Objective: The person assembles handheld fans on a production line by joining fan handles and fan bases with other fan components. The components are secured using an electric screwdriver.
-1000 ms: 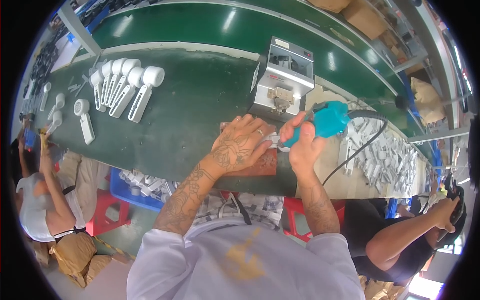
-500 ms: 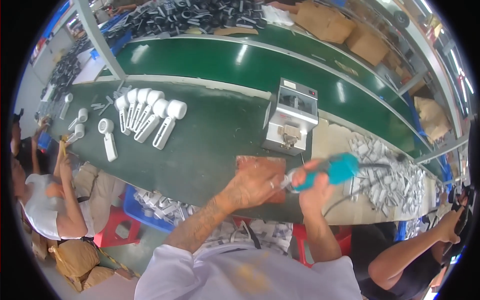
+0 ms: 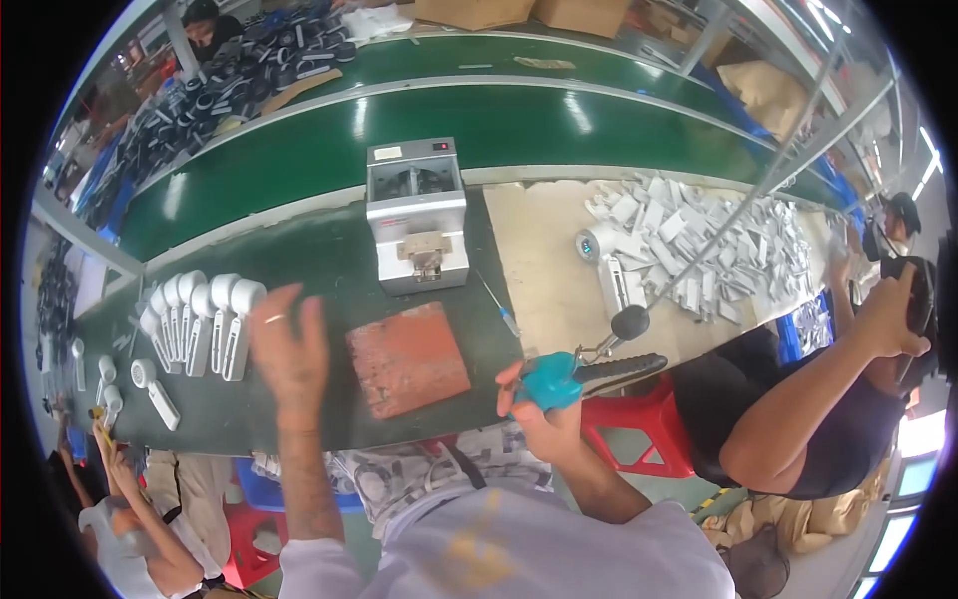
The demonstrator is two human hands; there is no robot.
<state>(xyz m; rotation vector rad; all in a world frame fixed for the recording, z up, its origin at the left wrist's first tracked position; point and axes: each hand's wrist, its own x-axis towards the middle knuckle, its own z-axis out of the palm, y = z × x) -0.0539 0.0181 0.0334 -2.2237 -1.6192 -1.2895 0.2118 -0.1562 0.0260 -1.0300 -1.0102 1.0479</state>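
My left hand (image 3: 290,349) is raised over the green bench with its fingers apart, close beside the rightmost of several white handheld fans (image 3: 238,334); the fans stand together in a slanting row. No object shows in that hand. My right hand (image 3: 551,431) is wrapped round a teal electric screwdriver (image 3: 549,380) at the bench's front edge. The tool's black cord end points right, next to a hanging hook with a dark ball. Between my hands lies a worn red block (image 3: 407,359), with nothing on it.
A grey screw feeder (image 3: 417,220) stands behind the block. A thin screwdriver (image 3: 507,317) lies right of it. Pale parts (image 3: 689,240) are heaped on the right mat, a white fan (image 3: 597,243) at their edge. Co-workers sit on both sides; a green conveyor (image 3: 319,135) runs behind.
My left hand has left the red block and moved left to the row of fans. My right hand has drawn the electric screwdriver away from the block. The view has swung right.
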